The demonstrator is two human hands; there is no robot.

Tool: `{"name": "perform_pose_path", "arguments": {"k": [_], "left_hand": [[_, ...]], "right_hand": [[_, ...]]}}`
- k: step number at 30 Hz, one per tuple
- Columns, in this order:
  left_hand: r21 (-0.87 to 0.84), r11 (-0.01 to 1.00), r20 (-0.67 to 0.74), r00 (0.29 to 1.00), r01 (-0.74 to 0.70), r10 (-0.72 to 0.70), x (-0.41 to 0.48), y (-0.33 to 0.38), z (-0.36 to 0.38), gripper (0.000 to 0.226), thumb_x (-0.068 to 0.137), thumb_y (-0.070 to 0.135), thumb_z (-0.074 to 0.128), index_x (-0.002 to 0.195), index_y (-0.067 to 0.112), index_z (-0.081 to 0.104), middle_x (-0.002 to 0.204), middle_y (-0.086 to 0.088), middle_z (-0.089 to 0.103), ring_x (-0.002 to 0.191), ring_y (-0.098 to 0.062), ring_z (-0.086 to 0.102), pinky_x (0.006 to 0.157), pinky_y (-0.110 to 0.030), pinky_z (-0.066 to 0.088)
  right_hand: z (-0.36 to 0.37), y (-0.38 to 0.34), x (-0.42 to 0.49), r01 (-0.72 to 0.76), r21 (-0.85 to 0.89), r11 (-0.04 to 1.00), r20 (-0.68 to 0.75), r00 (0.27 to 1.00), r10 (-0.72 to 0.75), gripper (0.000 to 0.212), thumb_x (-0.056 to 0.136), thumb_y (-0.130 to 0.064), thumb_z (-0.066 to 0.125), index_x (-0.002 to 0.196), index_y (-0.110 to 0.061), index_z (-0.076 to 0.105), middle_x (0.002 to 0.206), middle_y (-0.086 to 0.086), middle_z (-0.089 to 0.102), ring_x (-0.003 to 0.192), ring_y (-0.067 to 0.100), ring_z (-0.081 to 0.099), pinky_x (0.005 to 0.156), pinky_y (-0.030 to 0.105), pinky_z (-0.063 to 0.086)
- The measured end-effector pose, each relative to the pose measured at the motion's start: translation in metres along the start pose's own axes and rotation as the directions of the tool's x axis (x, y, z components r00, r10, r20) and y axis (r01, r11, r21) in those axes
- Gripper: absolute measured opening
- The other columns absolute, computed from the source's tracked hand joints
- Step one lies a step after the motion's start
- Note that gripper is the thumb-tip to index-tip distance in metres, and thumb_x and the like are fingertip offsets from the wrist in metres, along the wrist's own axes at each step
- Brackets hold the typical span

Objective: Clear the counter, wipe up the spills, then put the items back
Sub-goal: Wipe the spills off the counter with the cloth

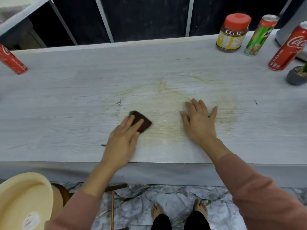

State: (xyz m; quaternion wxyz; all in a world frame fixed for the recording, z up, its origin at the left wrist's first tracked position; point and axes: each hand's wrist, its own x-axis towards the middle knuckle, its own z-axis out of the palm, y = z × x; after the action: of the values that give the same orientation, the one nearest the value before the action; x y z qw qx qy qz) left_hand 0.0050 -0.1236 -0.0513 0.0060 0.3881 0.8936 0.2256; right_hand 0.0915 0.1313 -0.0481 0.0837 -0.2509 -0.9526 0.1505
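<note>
The pale wood-grain table (49, 90) is carrying a wide yellowish stain (166, 103) across its middle. The left hand (123, 138) is lying at the stain's left edge, its fingers stretched straight and pressing down on the dark brown scouring pad (143, 121) — the pad is sitting flat on the tabletop, partly under the fingertips. The right hand (199, 123) is resting palm-down inside the stain, fingers spread, holding nothing. At the far right a red-lidded jar (232, 34), a green can (260, 35) and a red can (289, 48) are standing — well apart from both hands.

Pink long sleeves (259, 193) — black trousers (196, 221) — barefoot.
</note>
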Motion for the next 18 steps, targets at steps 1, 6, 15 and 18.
{"name": "perform_pose_path", "arguments": {"k": [1,6,15,18], "left_hand": [[0.017,0.996,-0.037,0.995,0.090,-0.089,0.001,-0.021,-0.007,0.048,0.099,0.036,0.030,0.146,0.027,0.037,0.156,-0.005,0.023,0.146,-0.020,0.018,0.116,-0.037,0.018],[0.068,0.910,-0.167,0.904,0.409,-0.394,0.072,-0.061,-0.011,0.046,0.102,0.024,0.032,0.148,0.019,0.032,0.157,-0.016,0.021,0.146,-0.029,0.015,0.116,-0.048,0.018],[0.028,0.998,0.067,0.997,-0.047,0.045,0.028,0.024,0.014,0.048,0.102,0.036,0.020,0.150,0.034,0.020,0.159,0.005,0.007,0.147,-0.011,0.002,0.118,-0.033,0.006],[0.091,0.994,0.037,0.997,0.062,-0.066,0.010,-0.018,-0.008,0.049,0.102,0.042,0.019,0.150,0.035,0.019,0.158,0.005,0.006,0.147,-0.011,0.002,0.117,-0.037,0.011]], "right_hand": [[0.001,0.000,-0.001,0.006,-0.006,1.000,-0.009,1.000,-0.006,0.051,0.102,-0.041,0.027,0.146,-0.016,0.032,0.157,0.006,0.024,0.147,0.024,0.010,0.113,0.062,-0.006],[0.003,-0.003,-0.001,-0.012,-0.006,1.000,-0.056,0.998,0.012,0.048,0.100,-0.042,0.033,0.141,-0.018,0.040,0.154,0.004,0.031,0.145,0.024,0.017,0.114,0.061,-0.002],[0.002,-0.005,-0.001,-0.040,-0.006,0.999,-0.074,0.997,0.039,0.048,0.099,-0.045,0.034,0.141,-0.021,0.041,0.154,0.001,0.032,0.145,0.020,0.018,0.116,0.058,0.000],[0.003,-0.006,-0.001,-0.040,-0.004,0.999,-0.073,0.997,0.039,0.048,0.099,-0.044,0.034,0.141,-0.021,0.041,0.154,0.001,0.032,0.145,0.021,0.018,0.116,0.058,-0.001]]}}
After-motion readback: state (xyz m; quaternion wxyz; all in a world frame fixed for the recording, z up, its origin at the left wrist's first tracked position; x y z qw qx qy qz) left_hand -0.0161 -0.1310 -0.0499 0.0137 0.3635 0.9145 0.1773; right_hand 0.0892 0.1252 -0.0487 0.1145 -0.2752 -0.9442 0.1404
